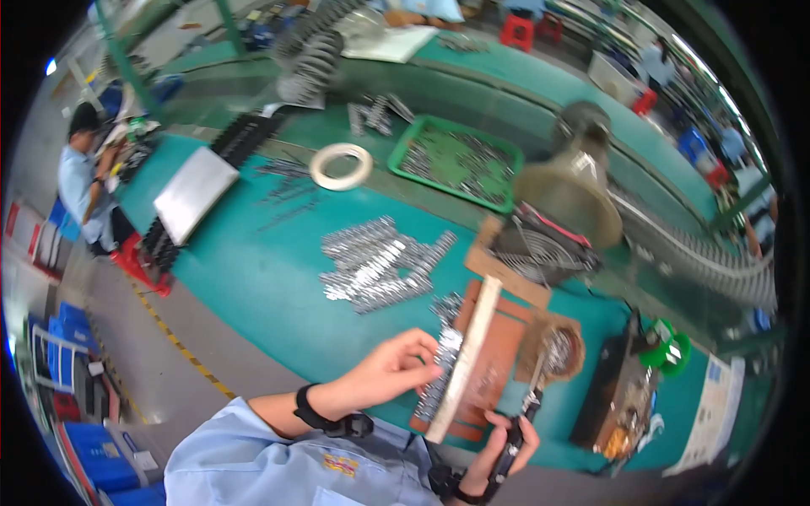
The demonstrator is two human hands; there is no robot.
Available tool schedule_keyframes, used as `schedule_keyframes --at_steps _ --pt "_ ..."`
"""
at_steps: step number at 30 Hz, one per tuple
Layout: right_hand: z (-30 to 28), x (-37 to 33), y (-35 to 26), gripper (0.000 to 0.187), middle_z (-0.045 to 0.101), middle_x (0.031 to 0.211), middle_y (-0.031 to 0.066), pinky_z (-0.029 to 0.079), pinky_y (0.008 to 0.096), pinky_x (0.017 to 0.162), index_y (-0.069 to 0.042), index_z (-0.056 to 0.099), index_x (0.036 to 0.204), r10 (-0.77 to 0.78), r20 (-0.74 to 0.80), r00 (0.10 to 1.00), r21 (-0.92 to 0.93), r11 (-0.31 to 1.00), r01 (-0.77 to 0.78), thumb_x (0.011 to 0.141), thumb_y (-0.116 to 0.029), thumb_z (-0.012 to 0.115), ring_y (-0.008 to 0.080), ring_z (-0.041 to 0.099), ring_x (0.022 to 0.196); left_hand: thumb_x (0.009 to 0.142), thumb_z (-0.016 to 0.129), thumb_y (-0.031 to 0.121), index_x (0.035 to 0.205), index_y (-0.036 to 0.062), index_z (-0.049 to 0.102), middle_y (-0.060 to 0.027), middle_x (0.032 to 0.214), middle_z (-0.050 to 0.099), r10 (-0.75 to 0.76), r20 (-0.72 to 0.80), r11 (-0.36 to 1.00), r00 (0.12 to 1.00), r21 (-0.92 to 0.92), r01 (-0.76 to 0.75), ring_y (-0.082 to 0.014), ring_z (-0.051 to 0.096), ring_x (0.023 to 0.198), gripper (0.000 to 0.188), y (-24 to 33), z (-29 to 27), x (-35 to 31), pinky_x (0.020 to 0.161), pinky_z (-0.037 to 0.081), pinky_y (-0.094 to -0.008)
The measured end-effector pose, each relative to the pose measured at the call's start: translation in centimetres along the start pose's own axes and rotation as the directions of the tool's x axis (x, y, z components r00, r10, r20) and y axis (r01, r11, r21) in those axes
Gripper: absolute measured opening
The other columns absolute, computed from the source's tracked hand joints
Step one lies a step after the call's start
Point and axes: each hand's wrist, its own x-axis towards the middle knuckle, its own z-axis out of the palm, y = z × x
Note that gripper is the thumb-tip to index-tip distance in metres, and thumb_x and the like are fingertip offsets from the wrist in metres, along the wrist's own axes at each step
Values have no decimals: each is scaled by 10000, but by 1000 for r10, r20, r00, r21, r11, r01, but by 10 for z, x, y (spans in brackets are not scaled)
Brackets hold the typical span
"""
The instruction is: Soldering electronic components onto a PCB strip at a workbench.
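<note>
My left hand (396, 367) is at the near middle of the bench, its curled fingers closed on a row of small metal parts (437, 384). That row runs along a long pale strip (468, 358) lying on a reddish-brown board (498, 354). In my right hand (504, 455) is a pen-like tool with a black handle, apparently a soldering iron (525, 413). Its metal tip points up toward a round dish (558, 350) set in a brown holder. Beyond my left hand lies a pile of silvery strips of metal parts (380, 263).
A green tray (456, 160) of small dark parts stands at the back, beside a white ring (341, 166). A fan (540, 249) and wide duct mouth (574, 198) are behind the board. At right stand a dark box (607, 396) and green spool (671, 354). A co-worker (89, 177) sits far left.
</note>
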Motion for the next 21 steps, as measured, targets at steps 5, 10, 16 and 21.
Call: schedule_keyframes --at_steps 5,10,16,21 --pt "10 21 30 290 625 785 162 403 343 803 -17 388 1072 -102 93 990 39 994 98 853 -149 524 208 586 763 831 556 36 967 49 442 15 790 483 -24 -62 1000 998 -1 24 -46 499 671 178 -12 -5 22 586 439 -195" --pt "5 31 45 281 632 785 161 402 339 805 -23 393 1061 -90 112 990 58 995 84 845 -134 534 208 591 757 834 559 41 963 28 429 12 775 475 -31 -88 998 996 60 37 -39 505 664 184 -19 2 37 564 441 -191" --pt "6 35 47 266 638 778 147 383 349 838 -29 400 1050 -112 124 986 104 990 99 838 -115 535 203 593 761 815 554 13 945 20 433 13 785 468 -54 -125 993 991 94 66 -41 497 643 177 -17 8 43 551 440 -191" --pt "5 41 49 249 645 774 134 334 379 890 -35 406 1038 -166 140 976 78 985 156 838 -111 532 195 591 760 823 567 25 962 18 426 10 787 475 -47 -113 993 992 104 59 -31 507 682 198 -22 9 44 563 444 -188"
